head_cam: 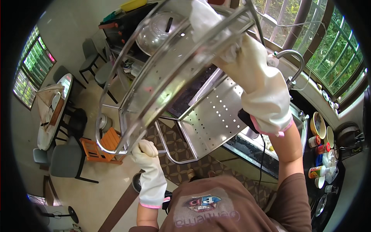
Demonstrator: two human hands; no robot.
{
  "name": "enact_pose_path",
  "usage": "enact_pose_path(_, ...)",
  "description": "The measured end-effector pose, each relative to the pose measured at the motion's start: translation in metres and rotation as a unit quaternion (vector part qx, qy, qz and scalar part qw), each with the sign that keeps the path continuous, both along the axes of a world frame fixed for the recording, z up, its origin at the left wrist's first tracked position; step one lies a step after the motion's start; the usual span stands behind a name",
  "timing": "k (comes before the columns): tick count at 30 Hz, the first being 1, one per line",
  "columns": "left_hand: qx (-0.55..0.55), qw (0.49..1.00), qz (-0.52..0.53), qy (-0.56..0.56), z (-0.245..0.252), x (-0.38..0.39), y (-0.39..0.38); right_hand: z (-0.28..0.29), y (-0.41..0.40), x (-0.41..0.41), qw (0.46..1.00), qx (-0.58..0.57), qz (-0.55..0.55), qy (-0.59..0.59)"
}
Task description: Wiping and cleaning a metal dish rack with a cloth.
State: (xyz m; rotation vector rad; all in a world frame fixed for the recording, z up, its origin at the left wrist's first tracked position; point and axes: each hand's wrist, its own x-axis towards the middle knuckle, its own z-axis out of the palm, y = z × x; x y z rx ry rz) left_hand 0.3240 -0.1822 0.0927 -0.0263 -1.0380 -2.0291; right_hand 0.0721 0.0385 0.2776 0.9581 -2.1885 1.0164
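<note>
A metal rack [162, 98] with tubular rails and perforated shelves stands tilted across the view before me. My left hand [145, 149], in a white rubber glove with a pink cuff, is closed around a tube at the rack's lower left end. My right hand [232, 50], in a matching glove, is raised at the rack's upper part with a whitish cloth [204, 21] at its fingers; the rack's rails partly cover it, and the fingers' exact grip is blurred. A dark device is strapped at my right wrist.
Beyond the rack lies a domed metal lid [159, 32] with a black handle. A curved faucet [295, 62] and a sink edge [304, 130] are at right, beside jars and bowls [318, 124] on the black counter. Orange wooden chair [110, 143] and grey chairs [67, 160] stand left.
</note>
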Motion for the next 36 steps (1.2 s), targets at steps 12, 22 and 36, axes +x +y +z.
enact_pose_path(12,0.047,0.96,0.12,-0.249,0.013,0.005,0.062,0.037,-0.007,0.004,0.986,0.092,0.022,0.135)
enact_pose_path(22,-0.104,0.974,-0.054,-0.195,0.006,0.057,0.043,0.058,0.003,0.044,0.994,0.012,0.105,-0.042)
enact_pose_path(36,0.278,0.925,-0.254,-0.045,0.068,0.077,-0.005,0.041,0.015,0.019,0.975,0.193,-0.044,0.105)
